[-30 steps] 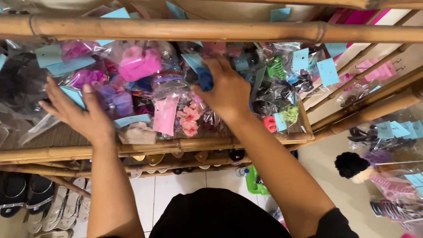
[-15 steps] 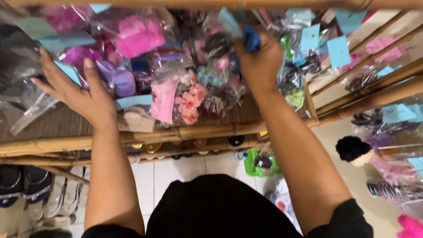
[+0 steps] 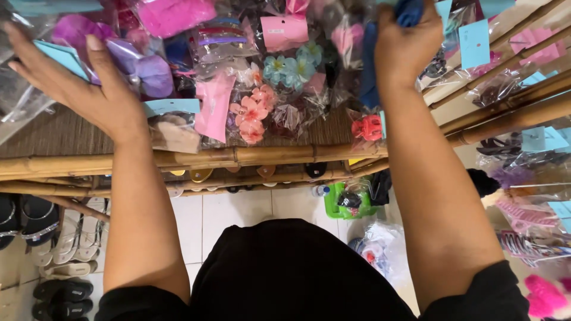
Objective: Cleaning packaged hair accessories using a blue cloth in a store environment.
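right hand (image 3: 407, 44) grip on blue item (image 3: 370, 65)

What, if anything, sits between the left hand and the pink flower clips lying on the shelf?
Yes: between the left hand and the pink flower clips lie a purple bow, a light blue card tag and a flat pink packet. The right hand is off to the far side, closed on a blue item.

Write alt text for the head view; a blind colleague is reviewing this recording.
Seen from above, a person's left hand rests spread on bagged purple bows while the right hand grips a blue item among packets of hair accessories on a bamboo shelf. Pink flower clips lie between the hands; sandals stand on the tiled floor below.
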